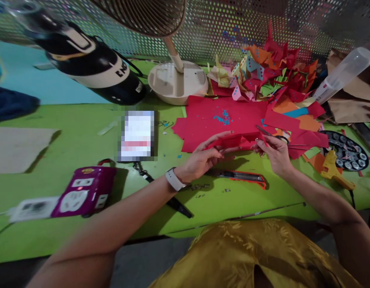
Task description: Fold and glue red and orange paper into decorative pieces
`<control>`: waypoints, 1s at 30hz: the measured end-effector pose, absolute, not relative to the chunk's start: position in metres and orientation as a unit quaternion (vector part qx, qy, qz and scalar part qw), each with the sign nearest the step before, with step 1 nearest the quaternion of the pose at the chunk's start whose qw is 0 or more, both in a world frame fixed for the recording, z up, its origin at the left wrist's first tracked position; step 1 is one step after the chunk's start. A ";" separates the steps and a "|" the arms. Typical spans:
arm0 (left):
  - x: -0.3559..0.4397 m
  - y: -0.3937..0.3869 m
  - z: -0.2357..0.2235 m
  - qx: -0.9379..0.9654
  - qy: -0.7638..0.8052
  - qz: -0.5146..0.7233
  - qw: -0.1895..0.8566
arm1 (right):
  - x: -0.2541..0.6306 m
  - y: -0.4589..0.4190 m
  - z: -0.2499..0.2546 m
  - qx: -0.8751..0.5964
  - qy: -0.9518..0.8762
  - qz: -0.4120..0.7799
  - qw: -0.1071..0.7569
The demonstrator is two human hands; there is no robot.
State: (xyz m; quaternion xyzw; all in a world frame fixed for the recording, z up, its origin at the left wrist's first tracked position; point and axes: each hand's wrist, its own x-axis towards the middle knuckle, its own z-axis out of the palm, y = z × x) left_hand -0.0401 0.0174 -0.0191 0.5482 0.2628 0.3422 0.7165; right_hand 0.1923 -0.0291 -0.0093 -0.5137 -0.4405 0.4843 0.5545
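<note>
A folded piece of red paper is stretched between my two hands above the green table. My left hand, with a pale watch on the wrist, grips its left end, fingers behind and thumb in front. At the right end, my right hand pinches the paper between thumb and fingers. A thin pointed metal tool shows at the right hand; whether the hand holds it, I cannot tell. Just behind lie red sheets with small blue dots scattered on top. An orange box cutter lies below the hands.
A pile of folded coloured paper is at the back right, by a clear bottle. A yellow glue gun and round black tray are at right. A phone, purple power box, fan base and black bottle stand left.
</note>
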 end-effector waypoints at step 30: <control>-0.038 0.006 -0.002 0.582 0.379 0.444 0.566 | 0.194 -0.044 0.002 -0.339 -0.812 0.257 0.400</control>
